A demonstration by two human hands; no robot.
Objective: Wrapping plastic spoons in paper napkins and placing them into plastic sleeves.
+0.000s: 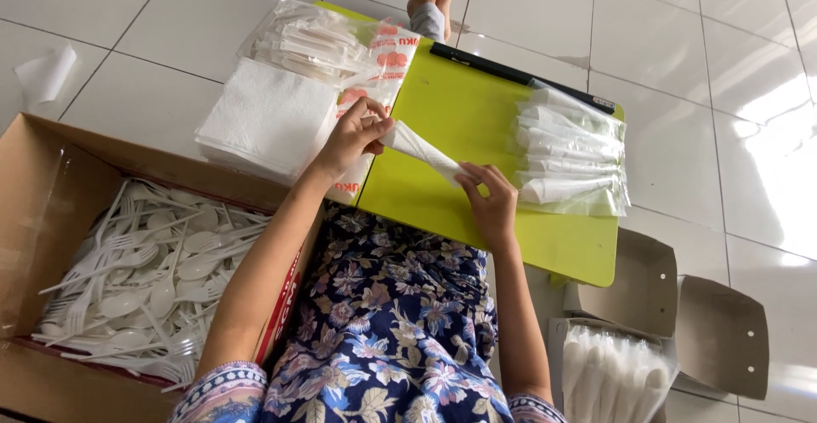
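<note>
1. Left hand (351, 138) and right hand (487, 193) are each pinching one end of a rolled napkin (421, 149) over the green tray (459, 112).
2. Left of the tray, a cardboard box (42, 176) is holding white plastic spoons and forks (145, 274).
3. A small box (664, 304) below the tray's right corner is holding wrapped rolls.

A rolled napkin (421, 151) lay on the bench (459, 117), held between the left hand (351, 138) and right hand (489, 197). A napkin stack (264, 117) lay left of the left hand, wrapped rolls (570, 151) right of the right hand, and a cutlery box (51, 185) lower left.
</note>
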